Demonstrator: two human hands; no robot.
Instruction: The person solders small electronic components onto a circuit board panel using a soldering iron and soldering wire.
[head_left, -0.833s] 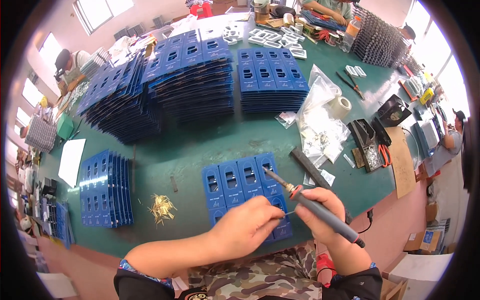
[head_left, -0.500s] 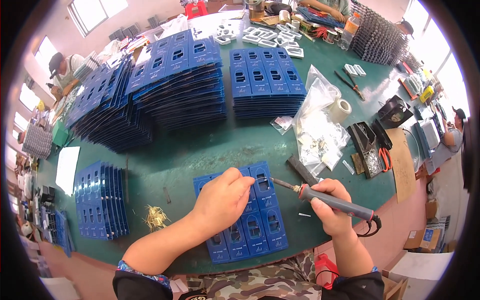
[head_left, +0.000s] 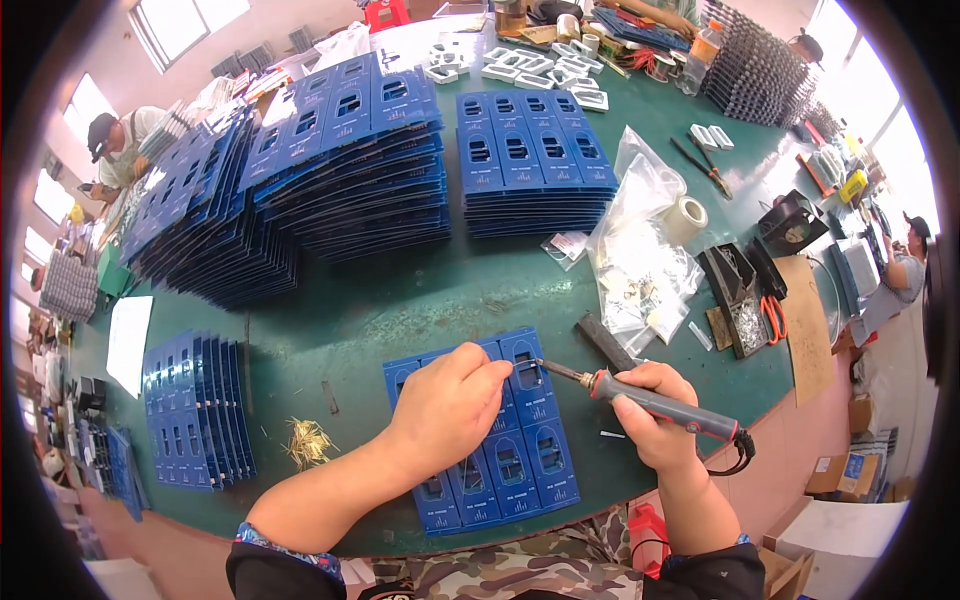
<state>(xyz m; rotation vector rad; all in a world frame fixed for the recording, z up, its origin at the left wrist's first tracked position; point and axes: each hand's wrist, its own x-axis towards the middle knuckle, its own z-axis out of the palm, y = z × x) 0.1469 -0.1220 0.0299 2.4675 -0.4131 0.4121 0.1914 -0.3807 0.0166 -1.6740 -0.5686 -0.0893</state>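
A blue circuit board panel (head_left: 515,470) with several windowed sections lies flat before me. My left hand (head_left: 445,405) rests over its upper middle, fingers pinched on what looks like thin solder wire (head_left: 522,362). In my right hand (head_left: 660,425) is a soldering iron (head_left: 690,414) with a grey handle and a cord. Its tip points left, at the window of the panel's upper right section, close to the wire's end. My left hand hides part of the panel. To the left lies a small heap of thin gold-coloured pins (head_left: 309,443).
Tall stacks of blue panels (head_left: 345,180) stand at the back, a smaller stack (head_left: 195,410) at the left. Right of the work lie a dark bar (head_left: 604,342), a clear bag of small parts (head_left: 645,280), a black tray (head_left: 735,300) and orange-handled scissors (head_left: 772,320). Other people sit around the table.
The soldering iron has shifted slightly left, its tip now a little lower over the panel's upper right section. My left hand has moved slightly with its fingers still pinched.
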